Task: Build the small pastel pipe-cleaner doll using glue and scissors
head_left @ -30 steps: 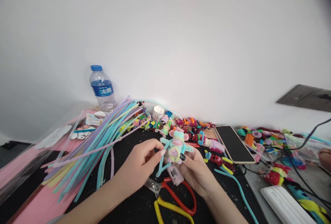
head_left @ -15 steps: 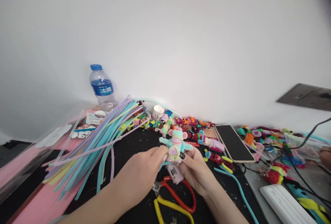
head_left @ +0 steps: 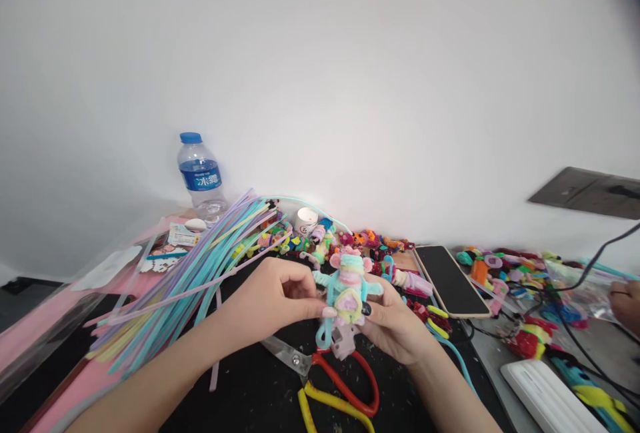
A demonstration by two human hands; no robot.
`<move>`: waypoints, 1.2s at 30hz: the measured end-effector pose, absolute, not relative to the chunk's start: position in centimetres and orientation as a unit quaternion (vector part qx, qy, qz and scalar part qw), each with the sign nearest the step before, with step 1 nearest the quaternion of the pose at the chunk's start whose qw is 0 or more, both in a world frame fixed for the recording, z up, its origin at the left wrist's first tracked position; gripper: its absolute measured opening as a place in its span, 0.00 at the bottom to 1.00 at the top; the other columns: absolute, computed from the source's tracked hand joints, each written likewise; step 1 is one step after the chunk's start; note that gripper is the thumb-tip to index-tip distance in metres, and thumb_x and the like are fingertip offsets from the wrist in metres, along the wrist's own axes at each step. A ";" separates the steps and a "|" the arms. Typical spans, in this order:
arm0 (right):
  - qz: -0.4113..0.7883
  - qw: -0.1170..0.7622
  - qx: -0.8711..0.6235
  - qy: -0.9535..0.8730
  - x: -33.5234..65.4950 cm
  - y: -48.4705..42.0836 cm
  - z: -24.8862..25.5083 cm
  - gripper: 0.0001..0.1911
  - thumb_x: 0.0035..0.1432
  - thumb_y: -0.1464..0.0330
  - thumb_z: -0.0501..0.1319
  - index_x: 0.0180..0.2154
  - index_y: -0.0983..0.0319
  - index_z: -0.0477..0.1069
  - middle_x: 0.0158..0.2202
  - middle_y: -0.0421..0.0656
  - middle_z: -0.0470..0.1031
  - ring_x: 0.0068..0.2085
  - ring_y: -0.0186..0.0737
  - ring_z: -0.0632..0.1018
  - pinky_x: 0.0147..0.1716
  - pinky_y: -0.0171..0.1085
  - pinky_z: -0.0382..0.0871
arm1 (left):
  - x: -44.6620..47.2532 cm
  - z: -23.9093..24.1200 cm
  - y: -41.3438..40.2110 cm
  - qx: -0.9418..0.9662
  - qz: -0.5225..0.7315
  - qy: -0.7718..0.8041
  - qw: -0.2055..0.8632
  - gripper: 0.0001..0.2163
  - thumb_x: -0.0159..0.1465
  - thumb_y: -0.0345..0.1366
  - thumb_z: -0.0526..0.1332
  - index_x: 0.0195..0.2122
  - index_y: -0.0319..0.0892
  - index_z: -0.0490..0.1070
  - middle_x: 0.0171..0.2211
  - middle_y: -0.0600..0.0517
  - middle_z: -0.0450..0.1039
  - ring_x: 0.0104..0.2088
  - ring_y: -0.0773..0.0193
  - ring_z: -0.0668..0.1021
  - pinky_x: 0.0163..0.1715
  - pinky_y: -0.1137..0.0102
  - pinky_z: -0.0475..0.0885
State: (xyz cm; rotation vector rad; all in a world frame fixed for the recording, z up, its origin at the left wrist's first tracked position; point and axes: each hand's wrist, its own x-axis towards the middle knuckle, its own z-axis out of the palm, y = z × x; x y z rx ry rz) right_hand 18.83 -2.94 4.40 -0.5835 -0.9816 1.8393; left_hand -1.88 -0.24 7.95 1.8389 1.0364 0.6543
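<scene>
A small pipe-cleaner doll (head_left: 349, 286) in turquoise, pink, yellow and lilac, with round pink ears, is held upright between my hands. My right hand (head_left: 395, 328) grips its right side, the dark-nailed thumb on the front. The thumb of my left hand (head_left: 275, 296) presses the doll's left side, with the other fingers curled behind. A turquoise loop (head_left: 323, 333) hangs at the doll's lower left. Just beneath is a pale lilac block-like piece (head_left: 344, 343); whether it joins the doll I cannot tell. Scissors (head_left: 296, 360) with red and yellow handles lie below the hands.
Pastel pipe cleaners (head_left: 200, 293) lie bundled at left, near a water bottle (head_left: 201, 176). Along the wall are several small fuzzy figures (head_left: 370, 238) and a paper cup (head_left: 306, 221). A phone (head_left: 453, 282), cables and a white power strip (head_left: 547, 396) lie right, where another person's hand (head_left: 625, 305) shows.
My left hand has shifted up and left, its fingers less bunched against the doll. The doll sits slightly further right and lower, and the turquoise loop and scissor blades now show.
</scene>
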 end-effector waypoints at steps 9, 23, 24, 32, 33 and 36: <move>0.745 0.458 -0.193 -0.445 19.2 -0.1 7.4 0.18 0.50 0.72 0.67 0.43 0.57 0.67 0.40 0.41 0.75 0.39 0.36 0.76 0.41 0.35 0.70 | -1.2 9.6 0.1 0.711 0.382 0.415 0.420 0.20 0.52 0.36 0.66 0.47 0.47 0.71 0.48 0.50 0.70 0.29 0.67 0.74 0.28 0.71 0.71; 0.673 0.434 -0.255 -0.541 18.9 3.6 9.9 0.14 0.58 0.68 0.61 0.45 0.59 0.62 0.40 0.41 0.72 0.39 0.35 0.75 0.40 0.35 0.71 | -0.8 8.4 5.8 0.716 0.467 0.343 0.390 0.16 0.52 0.32 0.66 0.44 0.50 0.76 0.44 0.54 0.76 0.46 0.57 0.75 0.44 0.66 0.72; 0.663 0.432 -0.267 -0.550 19.0 3.7 9.9 0.14 0.58 0.67 0.61 0.46 0.59 0.62 0.40 0.41 0.72 0.39 0.35 0.75 0.40 0.35 0.70 | -0.7 8.3 6.0 0.721 0.473 0.344 0.373 0.16 0.53 0.33 0.66 0.43 0.49 0.76 0.44 0.53 0.76 0.47 0.58 0.75 0.44 0.66 0.72; 0.497 0.375 -0.439 -0.648 18.8 3.4 9.4 0.12 0.64 0.64 0.50 0.49 0.58 0.57 0.29 0.37 0.70 0.32 0.35 0.74 0.35 0.37 0.69 | -0.9 7.5 7.1 0.795 0.409 0.384 0.231 0.08 0.51 0.37 0.68 0.32 0.43 0.77 0.28 0.55 0.76 0.26 0.67 0.73 0.24 0.74 0.66; 0.477 0.366 -0.452 -0.659 18.7 3.4 9.3 0.11 0.64 0.64 0.49 0.48 0.58 0.57 0.29 0.37 0.70 0.31 0.35 0.74 0.34 0.37 0.68 | -1.1 7.4 7.2 0.806 0.397 0.384 0.212 0.07 0.51 0.38 0.68 0.30 0.42 0.76 0.26 0.56 0.75 0.23 0.68 0.71 0.23 0.74 0.64; 0.452 0.349 -0.466 -0.676 18.6 3.5 8.9 0.09 0.65 0.65 0.48 0.46 0.58 0.58 0.30 0.38 0.70 0.31 0.36 0.73 0.33 0.37 0.67 | -1.5 7.4 7.4 0.824 0.376 0.384 0.180 0.08 0.51 0.41 0.67 0.26 0.42 0.74 0.21 0.58 0.71 0.21 0.70 0.69 0.22 0.75 0.61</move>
